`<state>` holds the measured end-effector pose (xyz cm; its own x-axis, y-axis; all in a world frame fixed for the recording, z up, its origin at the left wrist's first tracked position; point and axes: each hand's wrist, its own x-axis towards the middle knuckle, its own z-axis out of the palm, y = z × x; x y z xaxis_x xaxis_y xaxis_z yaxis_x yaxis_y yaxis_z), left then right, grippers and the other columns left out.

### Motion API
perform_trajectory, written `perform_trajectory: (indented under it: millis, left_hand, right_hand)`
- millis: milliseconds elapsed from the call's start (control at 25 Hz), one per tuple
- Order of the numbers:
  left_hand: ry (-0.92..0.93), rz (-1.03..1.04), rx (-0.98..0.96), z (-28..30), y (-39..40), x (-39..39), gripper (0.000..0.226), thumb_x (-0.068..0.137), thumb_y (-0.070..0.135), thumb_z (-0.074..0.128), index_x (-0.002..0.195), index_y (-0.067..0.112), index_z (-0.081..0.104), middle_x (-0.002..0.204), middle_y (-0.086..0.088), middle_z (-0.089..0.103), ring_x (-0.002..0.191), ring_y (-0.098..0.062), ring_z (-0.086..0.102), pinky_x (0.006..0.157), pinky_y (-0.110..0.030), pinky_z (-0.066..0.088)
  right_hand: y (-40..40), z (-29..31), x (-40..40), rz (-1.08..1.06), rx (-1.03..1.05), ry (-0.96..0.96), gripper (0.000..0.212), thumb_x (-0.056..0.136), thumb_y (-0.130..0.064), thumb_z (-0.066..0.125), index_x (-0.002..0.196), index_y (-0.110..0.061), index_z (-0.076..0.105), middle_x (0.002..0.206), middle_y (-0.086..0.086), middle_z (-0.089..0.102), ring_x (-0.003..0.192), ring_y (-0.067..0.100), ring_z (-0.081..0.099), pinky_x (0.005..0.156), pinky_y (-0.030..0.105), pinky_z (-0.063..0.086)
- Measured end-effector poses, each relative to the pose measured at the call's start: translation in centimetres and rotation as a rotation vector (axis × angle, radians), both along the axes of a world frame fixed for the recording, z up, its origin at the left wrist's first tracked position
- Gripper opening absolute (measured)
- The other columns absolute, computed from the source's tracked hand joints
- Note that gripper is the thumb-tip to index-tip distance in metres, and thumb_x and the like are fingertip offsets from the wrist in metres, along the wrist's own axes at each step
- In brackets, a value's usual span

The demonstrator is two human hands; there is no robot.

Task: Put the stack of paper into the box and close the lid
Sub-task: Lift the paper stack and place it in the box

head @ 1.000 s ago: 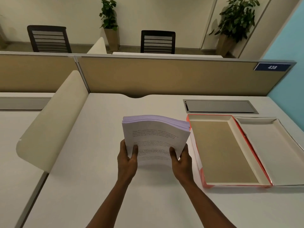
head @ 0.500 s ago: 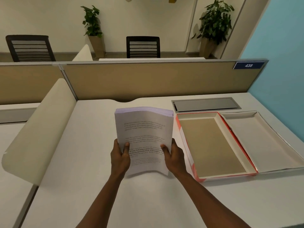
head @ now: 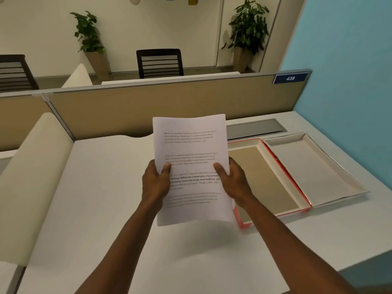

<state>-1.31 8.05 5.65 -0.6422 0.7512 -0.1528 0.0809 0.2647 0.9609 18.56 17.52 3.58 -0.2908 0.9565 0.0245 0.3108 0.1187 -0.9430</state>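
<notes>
- Stack of white printed paper [head: 191, 166]: lifted clear of the white desk [head: 101, 198], upright and facing the camera, just left of the shallow red-edged cardboard box [head: 263, 177].
- Nothing is in the box yet; its hinged lid [head: 314, 168] lies flat open. Loading and closing remain.
- Left hand [head: 156, 183] and right hand [head: 233, 181] clamp the side edges, thumbs on front; the fingers behind are presumably curled, though hidden.
- Both forearms reach forward, roughly parallel.

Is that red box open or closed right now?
Open. The box shows its bare brown bottom, and its lid lies flat on the desk beside it.
</notes>
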Motion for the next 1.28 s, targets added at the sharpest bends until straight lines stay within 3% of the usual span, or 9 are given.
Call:
perform_trajectory:
  millis: [200,440,600,760,920,1000,1120,1280]
  left_hand:
    - [-0.049,-0.185,-0.015,1.3,4.1,4.0,0.061,0.084,0.059,0.065,0.134,0.026,0.053,0.125,0.002,0.069,0.106,-0.026,0.07,0.091,-0.051,0.059]
    - [-0.139,-0.126,-0.05,0.8,10.0,13.8,0.056,0.094,0.036,0.067,0.144,0.026,0.043,0.127,0.007,0.055,0.107,-0.024,0.061,0.092,-0.048,0.053]
    - [-0.217,-0.144,-0.047,-0.7,15.2,20.1,0.045,0.093,0.038,0.068,0.133,0.025,0.055,0.129,0.0,0.067,0.101,-0.026,0.069,0.085,-0.046,0.056]
    - [-0.267,-0.207,-0.097,-1.7,20.2,27.0,0.044,0.09,0.037,0.068,0.129,0.018,0.059,0.127,-0.005,0.071,0.101,-0.03,0.072,0.082,-0.046,0.058]
    - [-0.335,-0.281,-0.124,-2.5,25.0,32.9,0.044,0.091,0.031,0.069,0.13,0.016,0.058,0.127,-0.007,0.071,0.099,-0.03,0.073,0.078,-0.044,0.059]
    - [-0.381,-0.31,-0.135,-3.1,26.9,35.6,0.046,0.091,0.027,0.07,0.133,0.016,0.056,0.128,-0.007,0.07,0.102,-0.03,0.072,0.084,-0.047,0.06]
    - [-0.413,-0.344,-0.156,-4.5,29.0,39.1,0.049,0.089,0.024,0.069,0.134,0.019,0.049,0.135,-0.005,0.064,0.114,-0.033,0.067,0.097,-0.057,0.056]
    - [-0.461,-0.326,-0.143,-6.6,30.4,41.8,0.052,0.088,0.02,0.07,0.133,0.024,0.044,0.139,-0.004,0.06,0.123,-0.034,0.063,0.102,-0.06,0.052]
  right_hand:
    - [4.0,0.6,4.7,-0.028,-0.161,0.029,0.035,0.093,-0.049,0.055,0.117,-0.023,0.059,0.108,-0.001,0.073,0.092,0.02,0.073,0.084,0.048,0.06]
    - [10.6,0.5,13.2,-0.034,-0.295,-0.012,0.031,0.095,-0.048,0.051,0.108,-0.025,0.066,0.1,0.001,0.076,0.087,0.025,0.074,0.083,0.045,0.06]
    - [15.4,1.2,19.8,-0.074,-0.353,-0.013,0.044,0.101,-0.041,0.037,0.084,-0.01,0.064,0.078,0.01,0.07,0.07,0.029,0.065,0.066,0.036,0.045]
    - [19.5,-0.7,26.7,-0.138,-0.317,-0.143,0.052,0.103,-0.043,0.034,0.104,-0.001,0.064,0.099,0.017,0.072,0.088,0.037,0.07,0.072,0.039,0.049]
    - [23.4,-1.2,33.1,-0.195,-0.391,-0.17,0.047,0.102,-0.047,0.034,0.095,-0.015,0.068,0.098,0.011,0.072,0.092,0.034,0.069,0.088,0.048,0.053]
    - [25.5,-1.3,35.9,-0.178,-0.448,-0.188,0.044,0.102,-0.048,0.035,0.102,-0.018,0.067,0.102,0.01,0.071,0.096,0.032,0.068,0.094,0.048,0.052]
    - [28.3,-2.3,39.0,-0.173,-0.469,-0.263,0.046,0.103,-0.043,0.038,0.123,-0.009,0.063,0.119,0.015,0.068,0.105,0.034,0.066,0.099,0.048,0.05]
    - [30.7,-3.9,40.3,-0.177,-0.414,-0.44,0.051,0.102,-0.041,0.038,0.126,-0.003,0.062,0.128,0.019,0.064,0.114,0.037,0.061,0.104,0.05,0.047]
